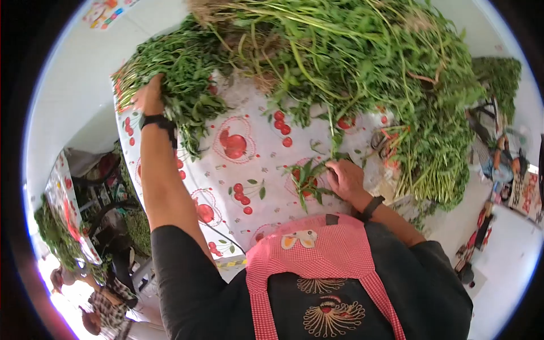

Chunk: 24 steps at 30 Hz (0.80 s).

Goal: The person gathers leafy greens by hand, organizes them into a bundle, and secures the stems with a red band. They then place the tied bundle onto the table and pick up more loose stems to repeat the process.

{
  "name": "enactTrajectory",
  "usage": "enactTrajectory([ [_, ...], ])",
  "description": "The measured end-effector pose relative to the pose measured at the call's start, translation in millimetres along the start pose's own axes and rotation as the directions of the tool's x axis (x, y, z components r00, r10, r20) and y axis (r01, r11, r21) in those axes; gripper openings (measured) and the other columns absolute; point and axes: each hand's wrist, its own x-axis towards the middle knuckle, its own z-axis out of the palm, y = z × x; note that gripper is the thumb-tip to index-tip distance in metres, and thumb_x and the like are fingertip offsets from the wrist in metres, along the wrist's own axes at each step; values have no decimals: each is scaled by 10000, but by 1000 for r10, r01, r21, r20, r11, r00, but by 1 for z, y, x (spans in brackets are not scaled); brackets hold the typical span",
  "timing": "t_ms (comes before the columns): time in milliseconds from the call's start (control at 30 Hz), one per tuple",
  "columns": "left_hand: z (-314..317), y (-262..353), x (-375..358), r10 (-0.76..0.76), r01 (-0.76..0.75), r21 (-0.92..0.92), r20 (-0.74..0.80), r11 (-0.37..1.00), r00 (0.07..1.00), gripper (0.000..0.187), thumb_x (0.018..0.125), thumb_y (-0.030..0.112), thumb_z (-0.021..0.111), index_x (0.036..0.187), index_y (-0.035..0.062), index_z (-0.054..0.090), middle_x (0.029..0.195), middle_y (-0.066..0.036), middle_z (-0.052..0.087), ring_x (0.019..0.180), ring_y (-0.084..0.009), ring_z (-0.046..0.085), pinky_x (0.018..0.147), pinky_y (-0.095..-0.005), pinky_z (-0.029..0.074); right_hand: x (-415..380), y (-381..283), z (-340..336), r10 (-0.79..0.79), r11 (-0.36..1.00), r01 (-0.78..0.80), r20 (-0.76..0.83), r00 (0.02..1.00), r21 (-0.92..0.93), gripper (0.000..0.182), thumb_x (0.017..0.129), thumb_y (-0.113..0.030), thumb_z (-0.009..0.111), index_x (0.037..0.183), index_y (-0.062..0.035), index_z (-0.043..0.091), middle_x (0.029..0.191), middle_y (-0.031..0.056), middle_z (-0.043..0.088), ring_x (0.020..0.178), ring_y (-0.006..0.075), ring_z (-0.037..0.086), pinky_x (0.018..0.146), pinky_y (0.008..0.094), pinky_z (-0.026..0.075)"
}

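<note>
At the left end of the table my left hand (149, 97) reaches onto a pile of leafy green stems (184, 68). Its thumb and fingers look spread against the cut ends; part of the fingers is hard to make out. My right hand (347, 180) is low over the middle right of the table, fingers closed on a small leafy sprig (309, 177). The sprig's leaves point left across the cloth. Just above that hand, a long stem (334, 127) hangs down from the big heap.
A large heap of greens with roots (362, 51) covers the table's far side. Bundled stems (433, 164) lie at the right edge. The cherry-print tablecloth (266, 153) shows between. Other people (107, 294) work at lower left, and another person (501, 161) is at far right.
</note>
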Motion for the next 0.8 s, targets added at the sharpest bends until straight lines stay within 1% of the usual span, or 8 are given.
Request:
enactTrajectory([
  [67, -69, 88, -177, -148, 31, -386, -277, 922, 949, 846, 671, 380, 737, 1345, 35, 360, 1415, -229, 288, 1220, -372, 413, 936, -518, 381, 1, 1, 0, 10, 1000, -10, 9, 1000, -6, 242, 742, -117, 636, 972, -136, 566, 713, 54, 534, 652, 253, 559, 556, 378, 444],
  [100, -73, 84, -194, -137, 27, -381, -265, 924, 955, 846, 671, 380, 737, 1345, 35, 360, 1415, -229, 288, 1220, -372, 413, 936, -518, 381, 0, 0, -1, 0, 1000, 0, 9, 1000, -9, 240, 742, -116, 636, 970, -139, 564, 717, 51, 535, 657, 254, 561, 561, 377, 447],
  [167, -76, 77, -217, 111, -106, 41, -545, 994, 831, 785, 707, 369, 710, 1332, 24, 382, 1386, -228, 315, 1212, -373, 416, 985, -484, 350, 1, -1, -3, -17, 1000, 17, -18, 1000, 8, 238, 745, -115, 634, 968, -143, 557, 725, 48, 541, 670, 252, 568, 573, 374, 455],
  [267, -83, 49, -300, 316, -351, -36, -360, 936, 878, 811, 714, 383, 718, 1331, -8, 366, 1366, -220, 351, 1222, -379, 399, 1024, -453, 319, -2, 1, -2, -34, 999, 35, -46, 998, 5, 239, 749, -115, 632, 972, -139, 553, 732, 46, 550, 680, 250, 580, 579, 372, 462],
  [333, -55, -7, -334, 647, -677, 21, -319, 735, 693, 699, 763, 336, 697, 1313, 17, 408, 1338, -211, 399, 1225, -369, 400, 1029, -452, 319, -3, 1, -2, -31, 999, 32, -66, 997, 20, 234, 752, -114, 632, 970, -136, 550, 736, 46, 558, 684, 250, 586, 582, 372, 464],
  [400, -48, -20, -405, 715, -730, -84, -155, 678, 681, 538, 764, 141, 670, 1244, 11, 462, 1261, -210, 461, 1198, -362, 420, 981, -436, 363, -5, 2, 1, -31, 999, 34, -95, 995, 34, 229, 755, -113, 631, 967, -133, 547, 741, 47, 566, 687, 250, 591, 584, 372, 466],
  [567, -38, -50, -517, 725, -736, 115, 125, 667, 677, 500, 793, 202, 615, 1249, 45, 483, 1348, -146, 419, 1295, -302, 335, 1055, -472, 223, -17, 8, 6, 7, 996, -2, -48, 999, 93, 167, 785, -138, 613, 940, -132, 550, 775, 61, 592, 719, 271, 598, 605, 387, 471],
  [800, -30, -60, -535, 775, -778, 185, 105, 600, 623, 486, 806, 218, 583, 1259, 68, 491, 1360, -119, 429, 1313, -266, 327, 1067, -464, 173, -51, 13, -35, 117, 963, -124, 43, 992, 239, 149, 831, -183, 572, 973, -141, 588, 841, 52, 604, 790, 272, 599, 645, 380, 483],
])
